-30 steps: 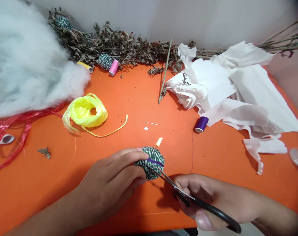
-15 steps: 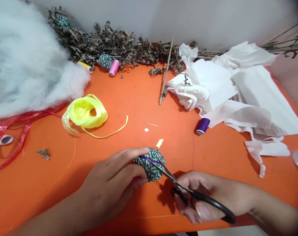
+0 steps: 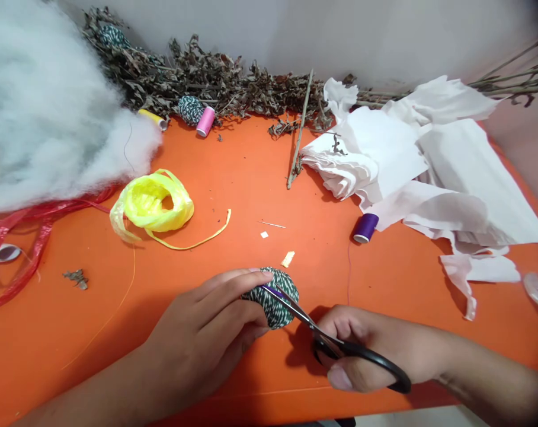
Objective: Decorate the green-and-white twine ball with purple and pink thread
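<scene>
Two scissor blades point(image 3: 293, 307) point up-left at twine point(image 3: 273, 308).

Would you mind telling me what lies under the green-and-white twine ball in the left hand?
The orange table lies below the twine ball, held by the left hand. The patch directly beneath is covered, so anything there cannot be seen.

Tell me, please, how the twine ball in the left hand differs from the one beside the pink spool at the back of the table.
The held ball sits in the left hand; the other ball lies untouched against the pink spool. The held ball carries a purple thread, which the other ball doesn't show. It looks larger, though it is nearer the camera. Both are round and wound in green-and-white twine.
</scene>
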Tool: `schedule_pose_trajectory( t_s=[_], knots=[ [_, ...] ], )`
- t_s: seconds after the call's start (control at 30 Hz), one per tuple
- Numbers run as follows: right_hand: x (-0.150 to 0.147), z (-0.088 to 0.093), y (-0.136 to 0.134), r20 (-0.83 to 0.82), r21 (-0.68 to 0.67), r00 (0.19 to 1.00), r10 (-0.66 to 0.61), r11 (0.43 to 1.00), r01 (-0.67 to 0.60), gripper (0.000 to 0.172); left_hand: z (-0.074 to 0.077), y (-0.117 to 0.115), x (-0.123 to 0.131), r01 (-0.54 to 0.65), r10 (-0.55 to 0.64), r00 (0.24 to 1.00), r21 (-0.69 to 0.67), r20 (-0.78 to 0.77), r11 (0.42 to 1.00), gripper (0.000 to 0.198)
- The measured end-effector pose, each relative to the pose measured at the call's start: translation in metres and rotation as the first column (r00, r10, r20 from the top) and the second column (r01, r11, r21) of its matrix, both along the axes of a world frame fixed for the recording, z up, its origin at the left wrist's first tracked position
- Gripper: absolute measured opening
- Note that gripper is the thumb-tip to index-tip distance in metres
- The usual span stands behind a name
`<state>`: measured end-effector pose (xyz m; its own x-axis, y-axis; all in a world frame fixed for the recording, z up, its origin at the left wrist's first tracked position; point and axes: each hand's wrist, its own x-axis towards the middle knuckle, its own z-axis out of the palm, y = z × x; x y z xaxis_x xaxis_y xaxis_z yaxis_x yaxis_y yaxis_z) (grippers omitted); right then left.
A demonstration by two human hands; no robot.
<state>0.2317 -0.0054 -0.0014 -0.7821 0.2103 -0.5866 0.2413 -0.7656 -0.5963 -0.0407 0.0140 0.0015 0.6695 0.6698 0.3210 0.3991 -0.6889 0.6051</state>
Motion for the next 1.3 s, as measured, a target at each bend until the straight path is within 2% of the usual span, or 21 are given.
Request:
schedule_pose_trajectory(
  t_s=[0.5,0.77,1.3],
  knots=[
    [-0.002,-0.002,-0.005,0.076,0.025,0.997,-0.005,1.000,0.003,0.051,0.001,0.001,0.002,-0.013,0.013,1.000,0.014,-0.015,1.000,0.015],
    [0.001,-0.002,0.001,-0.024,0.042,1.000,-0.006,0.999,0.007,0.047,0.000,-0.001,0.001,-0.015,0.015,1.000,0.012,-0.011,1.000,0.016],
    [-0.005,0.004,0.013,-0.006,0.028,1.000,0.015,1.000,-0.015,0.052,0.001,-0.002,0.001,-0.039,0.039,0.999,-0.012,-0.011,0.999,0.015]
  ],
)
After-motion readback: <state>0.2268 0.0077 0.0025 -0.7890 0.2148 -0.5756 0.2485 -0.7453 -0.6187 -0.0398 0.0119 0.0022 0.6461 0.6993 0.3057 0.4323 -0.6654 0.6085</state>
